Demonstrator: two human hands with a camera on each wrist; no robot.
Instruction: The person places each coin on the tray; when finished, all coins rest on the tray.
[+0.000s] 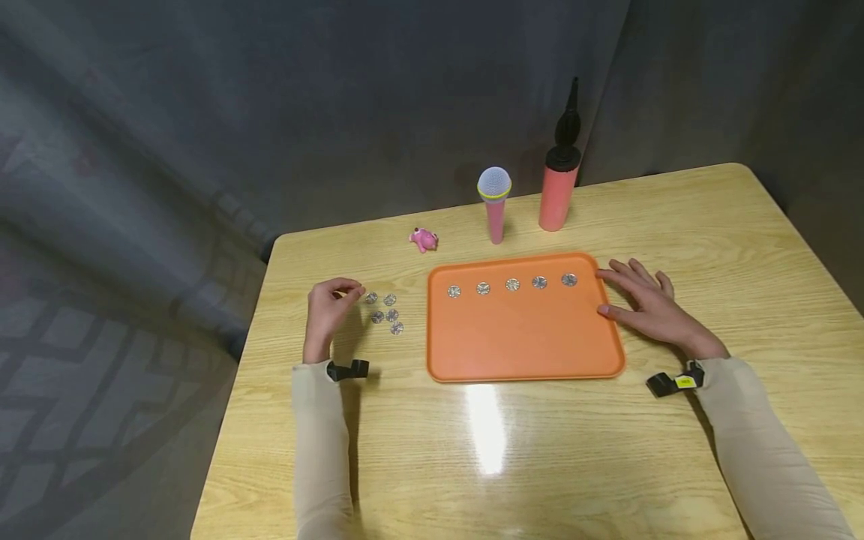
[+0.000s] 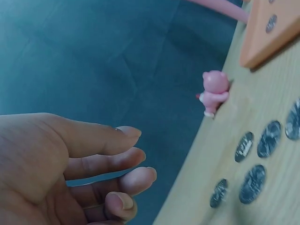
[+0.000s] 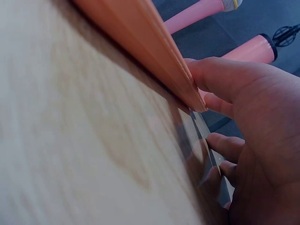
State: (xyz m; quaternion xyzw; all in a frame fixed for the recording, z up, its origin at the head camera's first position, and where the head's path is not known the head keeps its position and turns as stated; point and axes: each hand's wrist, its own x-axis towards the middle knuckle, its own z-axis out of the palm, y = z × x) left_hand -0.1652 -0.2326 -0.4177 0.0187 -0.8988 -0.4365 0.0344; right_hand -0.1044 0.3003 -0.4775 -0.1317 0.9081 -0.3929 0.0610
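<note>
Several shiny silver discs lie in a loose cluster on the table. Just left of them is my left hand, raised above the surface with thumb and fingers loosely bent; the left wrist view shows nothing between them. More silver discs form a row along the far side of an orange tray. My right hand is at the tray's right edge, its thumb and index finger touching the rim and the other fingers spread. In the right wrist view the fingers stay fairly straight against the tray wall.
Behind the tray stand a pink toy microphone and a pink hand pump with a black top. A small pink animal figurine sits behind the loose discs. A dark curtain hangs along the table's far edge.
</note>
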